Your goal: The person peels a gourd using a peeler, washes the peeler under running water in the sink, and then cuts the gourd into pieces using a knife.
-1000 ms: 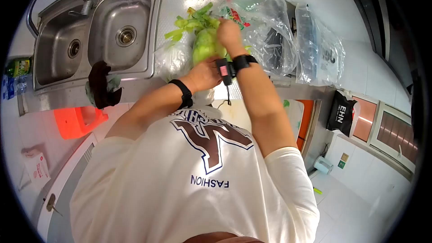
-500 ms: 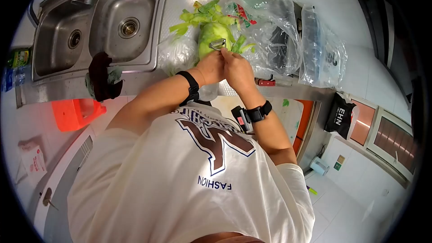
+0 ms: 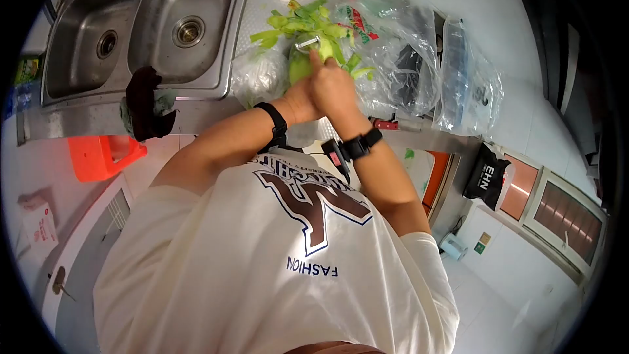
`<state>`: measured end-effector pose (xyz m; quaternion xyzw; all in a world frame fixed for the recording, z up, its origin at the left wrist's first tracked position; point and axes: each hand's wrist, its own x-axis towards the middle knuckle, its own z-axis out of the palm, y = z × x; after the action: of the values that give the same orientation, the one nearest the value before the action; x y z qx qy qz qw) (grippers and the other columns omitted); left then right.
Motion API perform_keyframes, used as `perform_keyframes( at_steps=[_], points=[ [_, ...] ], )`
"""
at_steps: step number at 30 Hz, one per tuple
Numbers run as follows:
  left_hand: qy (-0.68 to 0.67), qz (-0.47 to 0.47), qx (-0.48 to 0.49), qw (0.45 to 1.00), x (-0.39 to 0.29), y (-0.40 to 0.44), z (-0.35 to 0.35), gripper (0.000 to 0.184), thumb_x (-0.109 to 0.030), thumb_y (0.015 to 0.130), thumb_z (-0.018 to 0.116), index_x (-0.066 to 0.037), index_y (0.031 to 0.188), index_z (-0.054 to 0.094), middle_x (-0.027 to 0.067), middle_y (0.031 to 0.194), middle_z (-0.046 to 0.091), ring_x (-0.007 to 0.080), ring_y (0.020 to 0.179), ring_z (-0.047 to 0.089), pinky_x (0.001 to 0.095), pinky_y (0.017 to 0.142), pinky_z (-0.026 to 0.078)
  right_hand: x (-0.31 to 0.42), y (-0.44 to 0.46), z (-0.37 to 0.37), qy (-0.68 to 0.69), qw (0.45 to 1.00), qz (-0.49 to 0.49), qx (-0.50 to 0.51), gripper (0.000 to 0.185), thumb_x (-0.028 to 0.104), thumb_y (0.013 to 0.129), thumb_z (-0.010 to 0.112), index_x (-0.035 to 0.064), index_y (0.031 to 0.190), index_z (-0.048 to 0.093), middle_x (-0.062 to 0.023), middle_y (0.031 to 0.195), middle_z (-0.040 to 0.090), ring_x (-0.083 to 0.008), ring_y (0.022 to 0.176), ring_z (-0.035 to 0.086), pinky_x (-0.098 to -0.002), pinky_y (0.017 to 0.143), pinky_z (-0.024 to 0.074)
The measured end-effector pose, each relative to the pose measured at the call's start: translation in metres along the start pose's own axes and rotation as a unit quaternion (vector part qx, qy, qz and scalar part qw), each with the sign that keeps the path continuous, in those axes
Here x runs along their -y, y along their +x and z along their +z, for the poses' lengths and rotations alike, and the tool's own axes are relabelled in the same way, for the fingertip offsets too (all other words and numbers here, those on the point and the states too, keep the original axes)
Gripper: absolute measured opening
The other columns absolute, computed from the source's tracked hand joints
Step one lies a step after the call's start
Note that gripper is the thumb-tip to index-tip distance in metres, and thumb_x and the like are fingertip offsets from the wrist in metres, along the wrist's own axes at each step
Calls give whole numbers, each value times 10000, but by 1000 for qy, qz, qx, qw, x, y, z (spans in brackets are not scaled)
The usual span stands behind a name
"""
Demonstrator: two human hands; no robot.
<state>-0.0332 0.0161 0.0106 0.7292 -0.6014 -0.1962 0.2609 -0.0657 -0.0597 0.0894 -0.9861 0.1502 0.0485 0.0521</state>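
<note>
On the metal counter lies a thick pale-green vegetable, whose exact kind I cannot tell. My left hand is closed around its near end, with the fingers partly hidden. My right hand grips a peeler, and the peeler's metal head rests on the vegetable's upper side toward the far end. The handle is mostly covered by my fingers. A heap of green peelings lies just beyond the vegetable, and a few strips sit to its right.
A double steel sink is at the left, with a dark cloth over its front edge. Clear plastic bags spread to the right of the vegetable. A red-handled tool lies near the counter edge. Below hangs a black bag.
My right hand and the peeler have moved away from me and slightly left along the vegetable. The left hand keeps its hold. The whole view has shifted slightly.
</note>
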Motion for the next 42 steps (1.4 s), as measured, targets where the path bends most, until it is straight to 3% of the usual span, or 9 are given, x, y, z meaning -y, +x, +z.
perform_keyframes(
  at_steps=[2, 6, 8, 11, 16, 27, 29, 36, 42],
  points=[
    [25, 104, -206, 973, 0, 1, 9, 392, -281, 885, 502, -117, 1229, 593, 96, 1322, 568, 269, 1219, 511, 383, 1091, 349, -8, 30, 22, -8, 998, -21, -56, 465, 97, 847, 533, 91, 1310, 581, -205, 850, 639, -390, 714, 663, -482, 647, 534],
    [55, 132, -133, 981, 17, 5, 42, 324, -196, 858, 532, -133, 1174, 566, 43, 1191, 614, 198, 1186, 527, 357, 1082, 378, -26, 75, 6, 97, 992, -14, -76, 305, 122, 899, 513, 34, 1143, 674, -183, 807, 673, -276, 682, 674, -400, 605, 531],
    [144, 178, -161, 960, 2, -2, 7, 252, -161, 734, 615, -85, 972, 641, 48, 1042, 636, 225, 1085, 576, 345, 1040, 414, -44, 71, -17, 446, 888, 106, -39, 264, 114, 898, 547, 36, 1092, 708, -130, 716, 657, -180, 593, 621, -341, 571, 496],
    [129, 215, -214, 944, 3, 0, 5, 168, -153, 695, 652, -56, 831, 660, 51, 996, 638, 223, 1063, 583, 346, 1015, 426, -74, 51, -10, 401, 896, 180, 71, 334, 88, 869, 581, 33, 1186, 670, -62, 706, 611, -115, 534, 527, -291, 483, 415],
    [81, 214, -225, 947, 6, 1, -3, 206, -144, 657, 691, -39, 833, 664, 57, 989, 644, 211, 1068, 590, 355, 991, 434, -73, 16, -30, 753, 615, 208, 108, 331, 76, 934, 522, 0, 1253, 567, -59, 802, 632, -100, 447, 462, -217, 352, 297],
    [102, 200, -255, 941, 3, 3, 0, 213, -166, 679, 674, -52, 859, 680, 46, 1007, 652, 211, 1017, 604, 364, 1001, 428, -71, -21, -22, 798, 575, 148, 107, 342, 97, 938, 556, -26, 1257, 580, -65, 774, 614, -114, 518, 517, -239, 432, 374],
    [109, 209, -256, 938, 3, 3, 0, 200, -165, 682, 669, -52, 847, 683, 47, 998, 654, 218, 1010, 603, 366, 993, 430, -78, -18, 6, 423, 897, 129, -33, 360, 137, 920, 597, -6, 1251, 598, -69, 771, 611, -151, 612, 573, -293, 550, 466],
    [114, 211, -205, 949, 5, 4, -6, 218, -171, 693, 653, -42, 864, 689, 65, 968, 663, 219, 1007, 602, 373, 957, 436, -46, -50, -14, 202, 973, 38, -106, 365, 90, 873, 572, 76, 1234, 626, -243, 913, 636, -418, 806, 633, -454, 710, 519],
    [56, 158, -197, 966, 11, 3, 12, 303, -195, 786, 586, -33, 1031, 662, 128, 1128, 644, 250, 1133, 571, 384, 1000, 418, -23, -61, -7, 178, 980, 34, -82, 322, 85, 882, 559, 86, 1187, 661, -214, 929, 658, -399, 779, 652, -463, 689, 537]
  ],
)
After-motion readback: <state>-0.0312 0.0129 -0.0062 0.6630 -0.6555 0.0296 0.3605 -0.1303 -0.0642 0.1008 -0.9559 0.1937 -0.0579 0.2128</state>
